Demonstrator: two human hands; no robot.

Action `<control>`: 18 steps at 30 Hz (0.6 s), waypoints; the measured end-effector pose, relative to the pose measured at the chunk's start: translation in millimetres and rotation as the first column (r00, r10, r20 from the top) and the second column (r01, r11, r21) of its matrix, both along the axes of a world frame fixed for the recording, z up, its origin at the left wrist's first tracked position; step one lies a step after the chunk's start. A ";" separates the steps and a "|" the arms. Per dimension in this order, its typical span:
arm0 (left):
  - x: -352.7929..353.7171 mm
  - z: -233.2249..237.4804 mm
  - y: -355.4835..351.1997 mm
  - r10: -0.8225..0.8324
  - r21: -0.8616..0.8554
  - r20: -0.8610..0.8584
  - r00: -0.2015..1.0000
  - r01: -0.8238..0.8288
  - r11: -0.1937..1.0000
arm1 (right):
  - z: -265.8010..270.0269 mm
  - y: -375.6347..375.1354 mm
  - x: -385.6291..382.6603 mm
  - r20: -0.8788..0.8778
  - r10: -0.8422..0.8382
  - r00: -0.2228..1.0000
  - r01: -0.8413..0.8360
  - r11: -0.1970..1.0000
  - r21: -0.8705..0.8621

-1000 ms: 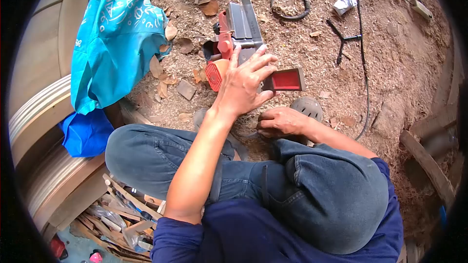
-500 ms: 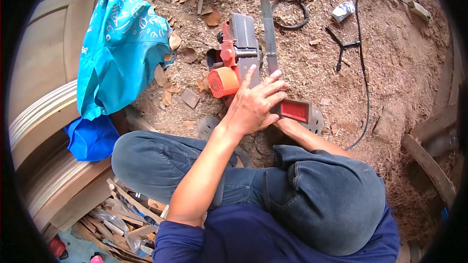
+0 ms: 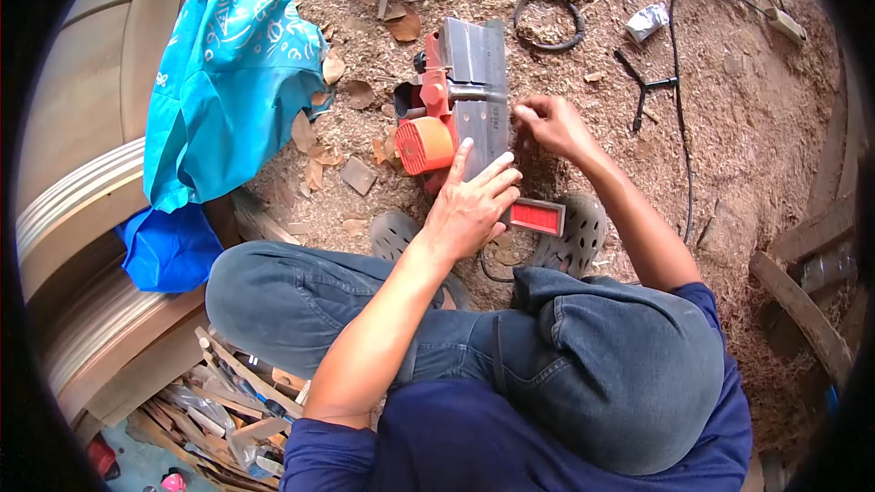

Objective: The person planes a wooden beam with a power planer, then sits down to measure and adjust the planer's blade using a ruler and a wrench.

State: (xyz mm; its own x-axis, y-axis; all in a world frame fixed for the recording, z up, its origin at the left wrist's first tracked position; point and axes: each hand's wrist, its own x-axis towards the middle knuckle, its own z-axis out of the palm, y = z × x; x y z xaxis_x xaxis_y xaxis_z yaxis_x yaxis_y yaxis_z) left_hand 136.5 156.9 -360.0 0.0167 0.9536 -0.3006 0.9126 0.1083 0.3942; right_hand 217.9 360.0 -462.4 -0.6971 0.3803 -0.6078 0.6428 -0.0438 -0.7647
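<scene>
An orange-red electric planer (image 3: 426, 143) lies upside down on the shavings, its grey metal sole facing up. A flat steel straightedge (image 3: 494, 73) with lettering lies lengthwise along the sole's right side. My left hand (image 3: 467, 210) rests at the near end of the planer, fingers stretched out and apart over the sole and the strip's lower end. Just right of the planer is my right hand (image 3: 553, 126), its fingers curled and pinched together; what they hold, if anything, is too small to make out. A red rectangular piece in a pale frame (image 3: 538, 216) sits below my left fingertips.
Wood shavings cover the ground. A teal cloth (image 3: 232, 91) drapes over wooden panels (image 3: 96, 82) at left, above a blue bag (image 3: 170, 248). A black three-armed tool (image 3: 643, 87), a crumpled silver packet (image 3: 646, 22) and black cables (image 3: 682, 137) lie to the right.
The straightedge has moved left from beside the planer onto its sole. My right hand has come out from beneath my left and moved up beside the planer.
</scene>
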 end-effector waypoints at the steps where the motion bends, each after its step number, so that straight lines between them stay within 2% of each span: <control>1: 0.4 -1.3 -0.9 0.002 -0.001 -0.003 1.000 -0.002 1.000 | 3.6 2.6 -10.8 0.016 -0.002 1.000 0.003 0.997 -0.071; 3: 0.8 -3.8 -1.4 0.023 0.015 0.015 1.000 -0.024 1.000 | 9.1 1.9 -26.7 0.020 -0.046 0.999 0.048 0.990 -0.135; 6: 3.0 -5.2 -3.5 0.030 0.028 0.003 1.000 -0.030 0.999 | -5.7 0.0 -39.2 0.081 -0.075 0.994 0.086 0.986 -0.141; 10: 5.6 -6.4 -3.7 0.042 0.033 -0.010 0.999 -0.042 0.999 | -18.0 2.4 -41.8 0.057 -0.095 0.994 0.103 0.980 -0.169; 12: 6.2 -7.1 -3.8 0.051 0.051 -0.017 0.999 -0.050 0.997 | -21.5 4.7 -42.0 0.088 -0.113 0.990 0.133 0.952 -0.277; 16: 7.8 -7.9 -4.5 0.070 0.071 -0.007 0.998 -0.070 0.995 | -16.2 -0.3 -42.1 0.062 -0.172 0.983 0.182 0.907 -0.381; 18: 8.5 -8.0 -5.3 0.080 0.083 -0.011 0.997 -0.079 0.993 | -14.6 -2.4 -41.0 0.065 -0.261 0.963 0.261 0.847 -0.463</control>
